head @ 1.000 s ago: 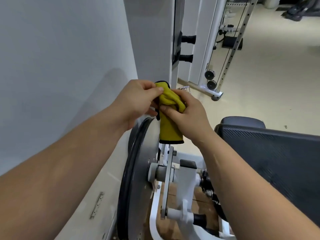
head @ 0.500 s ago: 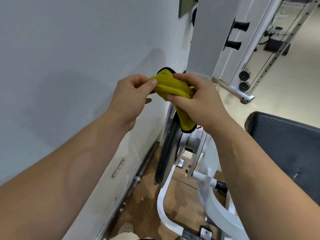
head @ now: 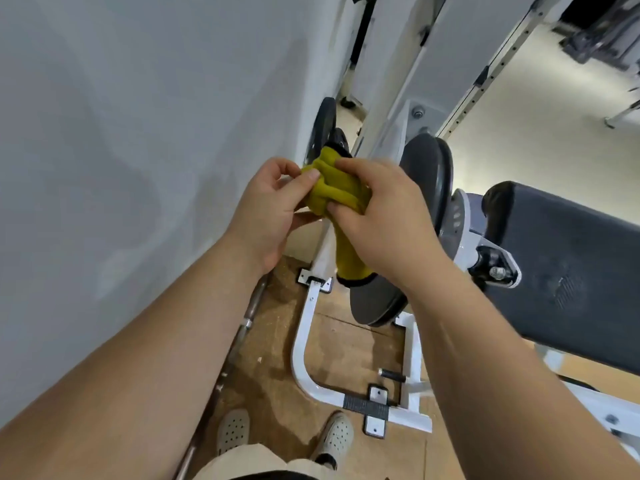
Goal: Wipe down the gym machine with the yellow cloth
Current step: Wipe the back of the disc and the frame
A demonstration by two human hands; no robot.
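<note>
While the left hand [head: 266,209] and right hand [head: 384,216] pinch the bunched yellow cloth [head: 332,192] between them, it looks soft, light, best gripped mid-fold.

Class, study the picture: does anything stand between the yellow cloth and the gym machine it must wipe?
Nothing visible does. The left hand and right hand both grip the bunched yellow cloth; its hanging end sits directly in front of the machine's grey disc, no object between.
</note>
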